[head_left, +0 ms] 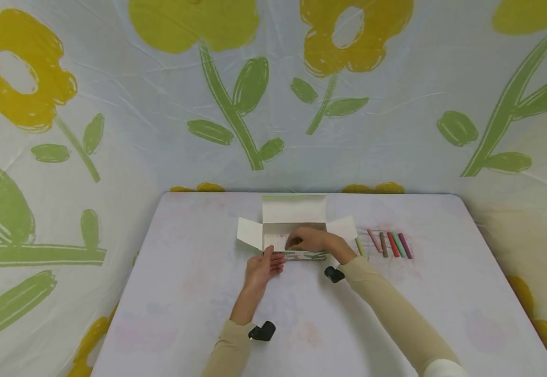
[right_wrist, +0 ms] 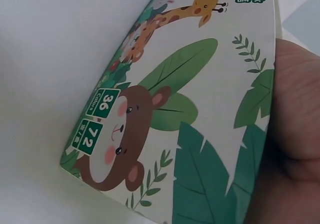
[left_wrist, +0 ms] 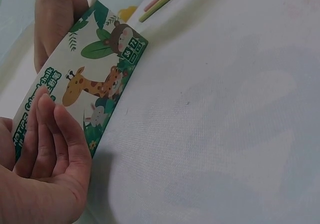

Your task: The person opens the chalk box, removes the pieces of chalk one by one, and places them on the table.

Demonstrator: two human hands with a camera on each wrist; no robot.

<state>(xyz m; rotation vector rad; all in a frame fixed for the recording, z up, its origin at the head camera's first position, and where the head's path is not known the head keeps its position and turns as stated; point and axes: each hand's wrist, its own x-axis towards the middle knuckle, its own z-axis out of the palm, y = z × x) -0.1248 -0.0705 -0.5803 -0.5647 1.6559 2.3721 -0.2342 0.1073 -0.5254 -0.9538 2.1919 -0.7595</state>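
Observation:
A chalk box (head_left: pixel 304 256) printed with animals and leaves stands on the table, its lid and side flaps folded out. At its front left corner, my left hand (head_left: pixel 259 269) holds the front wall, thumb at the top rim and fingers along the outside. In the left wrist view the fingers of that left hand (left_wrist: pixel 55 169) lie flat over the printed lettering. My right hand (head_left: pixel 310 240) reaches over the front wall into the box, fingers bent downward. The front panel of the box (right_wrist: pixel 195 98) hides its fingertips in the right wrist view, so I cannot tell what they hold.
Right of the box lie several coloured chalk sticks: a yellow-green stick (head_left: pixel 360 246) near the right forearm, then a pink stick (head_left: pixel 374 241), brown stick (head_left: pixel 384 245), red stick (head_left: pixel 393 244), green stick (head_left: pixel 400 244) and purple stick (head_left: pixel 405 246). A flowered cloth (head_left: pixel 396 152) hangs behind the table.

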